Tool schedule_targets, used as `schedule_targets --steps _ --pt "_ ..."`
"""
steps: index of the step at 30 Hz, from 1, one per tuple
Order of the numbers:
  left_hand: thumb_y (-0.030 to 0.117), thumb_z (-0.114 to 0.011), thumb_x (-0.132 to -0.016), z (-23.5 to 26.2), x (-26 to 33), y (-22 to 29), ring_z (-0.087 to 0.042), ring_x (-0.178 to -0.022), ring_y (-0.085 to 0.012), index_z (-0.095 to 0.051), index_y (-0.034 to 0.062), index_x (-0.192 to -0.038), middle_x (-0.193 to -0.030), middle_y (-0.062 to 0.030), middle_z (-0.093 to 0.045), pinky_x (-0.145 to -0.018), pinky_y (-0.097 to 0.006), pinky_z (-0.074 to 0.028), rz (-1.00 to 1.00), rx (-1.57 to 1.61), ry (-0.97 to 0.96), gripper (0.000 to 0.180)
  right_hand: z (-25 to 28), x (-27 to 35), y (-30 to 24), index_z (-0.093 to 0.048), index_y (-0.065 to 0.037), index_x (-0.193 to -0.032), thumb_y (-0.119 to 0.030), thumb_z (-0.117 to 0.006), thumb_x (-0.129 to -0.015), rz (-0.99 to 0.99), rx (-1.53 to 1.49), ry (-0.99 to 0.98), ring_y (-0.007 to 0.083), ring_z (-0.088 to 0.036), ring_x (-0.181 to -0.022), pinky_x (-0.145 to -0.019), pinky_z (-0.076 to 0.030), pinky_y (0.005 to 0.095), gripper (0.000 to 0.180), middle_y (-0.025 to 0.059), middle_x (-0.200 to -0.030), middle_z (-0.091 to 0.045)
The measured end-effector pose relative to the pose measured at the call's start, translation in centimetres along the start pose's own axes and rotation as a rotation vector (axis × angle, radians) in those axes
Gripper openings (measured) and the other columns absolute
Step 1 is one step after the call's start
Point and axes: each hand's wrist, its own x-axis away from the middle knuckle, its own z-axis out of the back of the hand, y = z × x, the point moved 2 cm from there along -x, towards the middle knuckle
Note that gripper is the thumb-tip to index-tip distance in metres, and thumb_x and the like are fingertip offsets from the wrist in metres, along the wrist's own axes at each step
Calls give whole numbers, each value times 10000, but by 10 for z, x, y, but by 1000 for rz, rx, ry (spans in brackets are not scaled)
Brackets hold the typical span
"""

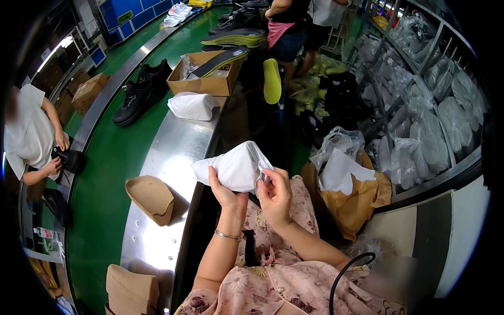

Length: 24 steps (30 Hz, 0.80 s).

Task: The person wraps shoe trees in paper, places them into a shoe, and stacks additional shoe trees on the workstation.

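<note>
white tissue paper (236, 167) sits bunched between both hands, lifted above the person's lap and just off the inner edge of the steel desk (173, 152). the left hand (224, 190) cups the wad from below with the thumb pressed up into it, so the bulk of the paper rests on the palm, while the right hand (274, 193) pinches the near corner with its fingertips — a grip that looks suited to tucking or shaping the loose end rather than carrying weight. both hands are closed on the paper and close together, almost touching. on the desk to the left lies a tan moulded shoe form (151, 197), open side up, within easy reach, and more of the same tan pieces (131, 290) are stacked nearer the lower edge. further along the desk another white paper wad (192, 105) lies beside an open cardboard box (207, 73) with a dark insole (226, 58) resting across it. a pair of black shoes (140, 92) stands on the green conveyor belt (105, 199) that runs beside the desk. at the person's right, a brown paper sack (354, 205) holds flat white sheets (344, 173) — placed low and close, probably so a fresh sheet can be taken without standing. across the belt another person (31, 136) handles a black item.
</note>
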Motion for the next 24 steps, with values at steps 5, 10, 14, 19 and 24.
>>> schedule_targets --steps 5,10,14,19,24 --pt "439 -420 -893 -1 0 7 -536 -1111 -272 -444 22 -1239 -1208 -133 -544 -957 -405 -423 -49 8 -108 542 -14 1 10 -633 9 -928 -70 -614 -866 -723 -907 24 115 -568 -795 -674 -469 231 101 21 -835 -631" --pt "425 -489 -835 2 -1 18 -529 -1122 -277 -432 13 -1251 -1217 -135 -540 -971 -401 -415 -32 4 -205 588 -6 -12 16 -658 -4 -943 -57 -589 -859 -837 -1178 -340 139 -572 -775 -718 -464 274 121 56 -863 -640" --pt "409 -547 -782 2 3 27 -540 -1107 -284 -436 -6 -1252 -1199 -146 -556 -984 -401 -410 -9 -58 -197 637 0 -28 6 -612 -15 -1065 -32 -541 -848 -883 -1356 -585 181 -577 -908 -847 -453 317 229 76 -996 -625" --pt "391 -572 -744 8 3 33 -555 -1084 -297 -446 -32 -1242 -1183 -168 -568 -988 -400 -410 -14 -88 -267 666 -6 -16 -3 -518 -29 -1212 8 -568 -803 -864 -1468 -445 178 -512 -1128 -1016 -381 349 414 44 -1163 -571" --pt "505 -516 -749 3 -3 30 -512 -1100 -375 -354 -55 -1295 -1218 -243 -494 -999 -494 -387 92 64 -402 799 -24 -5 -23 -444 -59 -1297 5 -596 -804 -871 -1508 -305 165 -509 -1128 -1028 -374 334 520 24 -1163 -563"
